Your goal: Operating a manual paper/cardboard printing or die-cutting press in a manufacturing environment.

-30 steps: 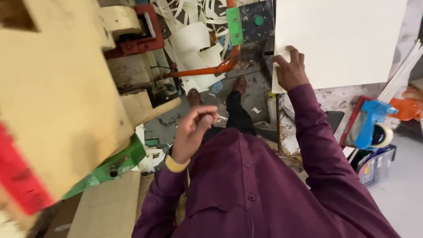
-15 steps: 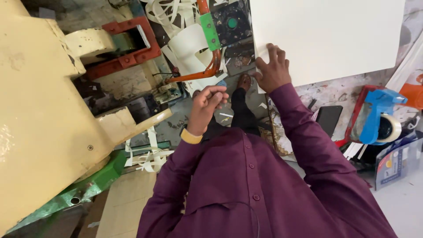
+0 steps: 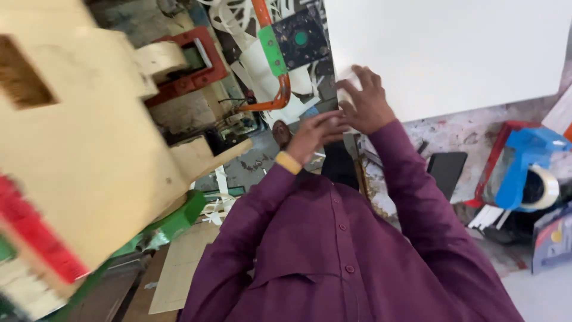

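A large white sheet (image 3: 453, 53) lies across the speckled bench (image 3: 441, 134) at the upper right. My right hand (image 3: 364, 101) rests on the sheet's lower left corner, fingers spread over it and gripping its edge. My left hand (image 3: 316, 132), with a yellow band at the wrist, reaches in from the left and meets that same corner just below my right hand. Its fingertips are blurred and partly tucked under the right hand. Both purple sleeves run up from my shirt at the bottom.
A big cream machine body (image 3: 89, 149) fills the left. Behind it are a red frame (image 3: 202, 65), an orange pipe (image 3: 280, 89) and a black panel with a green dot (image 3: 301, 39). A blue tape dispenser (image 3: 527, 173) and a black slab (image 3: 447, 170) lie at right. White offcuts (image 3: 256, 59) litter the floor.
My left hand has risen and moved right to the sheet's corner, joining my right hand. The view has shifted, bringing the cream machine closer on the left.
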